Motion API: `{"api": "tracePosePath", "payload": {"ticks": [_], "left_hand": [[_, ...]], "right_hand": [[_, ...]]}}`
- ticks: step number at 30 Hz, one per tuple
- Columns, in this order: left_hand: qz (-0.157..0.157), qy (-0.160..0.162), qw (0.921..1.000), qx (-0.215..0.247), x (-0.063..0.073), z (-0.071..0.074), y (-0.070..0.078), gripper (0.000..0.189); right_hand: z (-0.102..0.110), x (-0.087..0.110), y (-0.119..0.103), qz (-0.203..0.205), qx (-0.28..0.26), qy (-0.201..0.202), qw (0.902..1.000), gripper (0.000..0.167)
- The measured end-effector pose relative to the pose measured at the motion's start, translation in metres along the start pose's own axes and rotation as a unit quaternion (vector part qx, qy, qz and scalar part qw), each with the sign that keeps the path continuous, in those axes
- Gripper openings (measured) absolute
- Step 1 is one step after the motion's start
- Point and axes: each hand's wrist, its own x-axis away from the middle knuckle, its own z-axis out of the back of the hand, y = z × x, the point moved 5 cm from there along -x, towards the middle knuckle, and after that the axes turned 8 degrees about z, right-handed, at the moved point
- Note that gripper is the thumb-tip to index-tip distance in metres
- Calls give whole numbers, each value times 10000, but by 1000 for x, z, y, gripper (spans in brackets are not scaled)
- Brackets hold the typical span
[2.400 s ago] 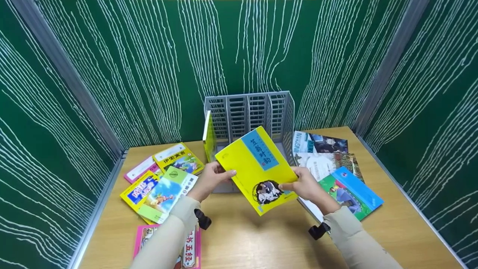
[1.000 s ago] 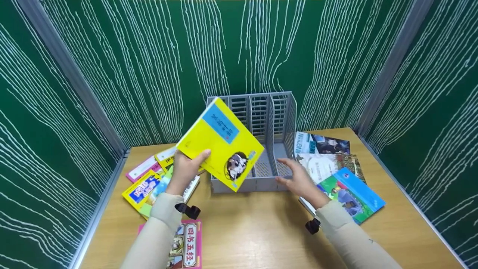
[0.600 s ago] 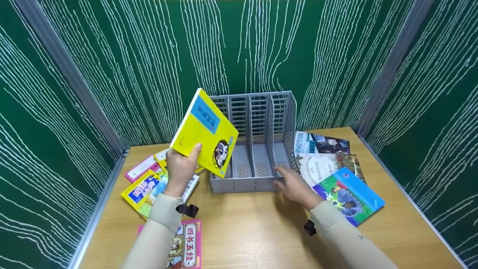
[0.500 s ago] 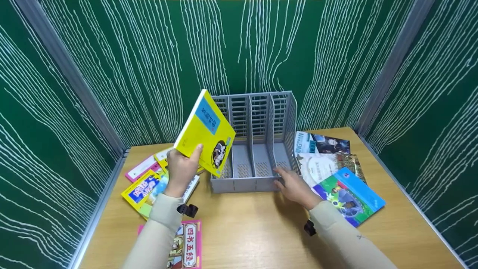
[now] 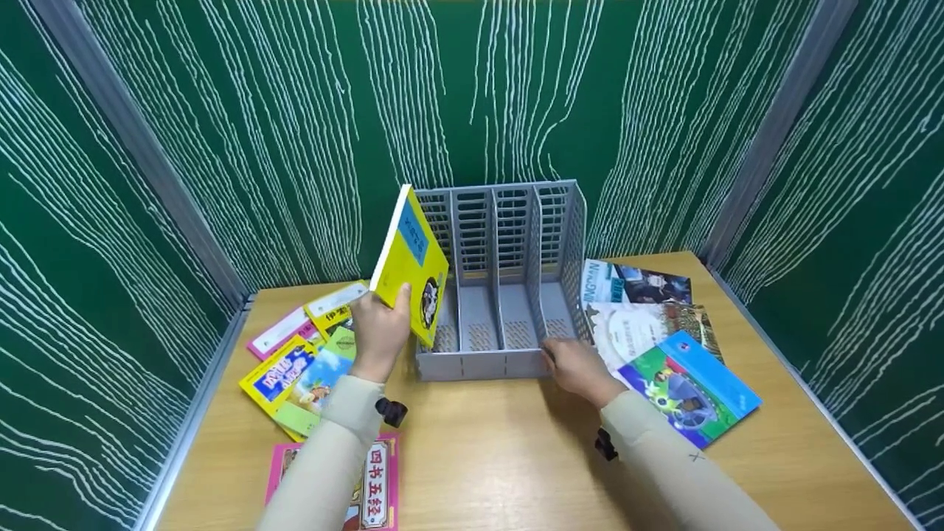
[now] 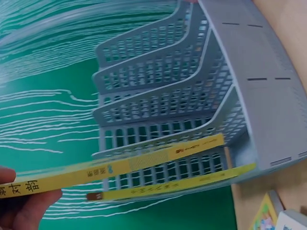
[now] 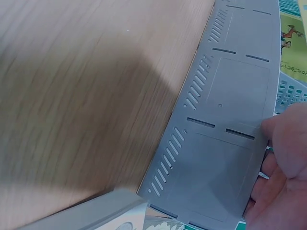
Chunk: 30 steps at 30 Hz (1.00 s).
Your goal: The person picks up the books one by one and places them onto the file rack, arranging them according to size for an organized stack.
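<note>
My left hand point(image 5: 381, 332) pinches a yellow book point(image 5: 413, 276) with a blue title panel, tilted upright at the leftmost compartment of a grey file rack point(image 5: 483, 365). In the left wrist view the held book's spine point(image 6: 139, 165) lies over that compartment. Below it, a second thin yellow book point(image 6: 182, 184) stands inside the same compartment, against the outer wall; the held book hides it in the head view. My right hand point(image 5: 582, 369) grips the rack's front edge near its right end, thumb on the front face and fingers over the rim in the right wrist view.
Left of the rack lie several overlapping children's books point(image 5: 317, 376), with a pink-edged book point(image 5: 380, 483) nearer the front. A blue-green book point(image 5: 693, 387) and other books point(image 5: 634, 280) lie to the right. Green panels with white streaks point(image 5: 516, 88) stand behind.
The right hand let go of the yellow book and took hold of the rack's front edge. The left hand carried the book left, turned it more edge-on, and lowered it toward the leftmost compartment.
</note>
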Motion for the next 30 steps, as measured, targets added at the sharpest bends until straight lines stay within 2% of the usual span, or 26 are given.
{"api": "tracePosePath", "payload": {"ticks": [4, 8, 13, 18, 23, 30], "left_hand": [[-1, 187, 9996, -214, -2, -16, -9, 22], [-45, 235, 9989, -413, -1, -31, -18, 23], [-292, 331, 9970, -636, 2, -46, -29, 17], [-482, 200, 9952, -828, 3, -59, -40, 12], [-451, 74, 9930, -1088, 5, -68, -49, 15], [-186, 22, 9910, -1327, 4, -78, -61, 15]], "right_hand": [[1, 0, 1, -20, -5, 3, 10000, 20], [0, 0, 2, -58, -80, -12, 10000, 22], [0, -1, 3, -116, -172, -81, 9998, 21], [1, -1, 3, -127, -189, -9, 9997, 19], [2, 0, 3, -152, -163, 2, 9998, 18], [0, 0, 3, -160, -192, 27, 9997, 22]]}}
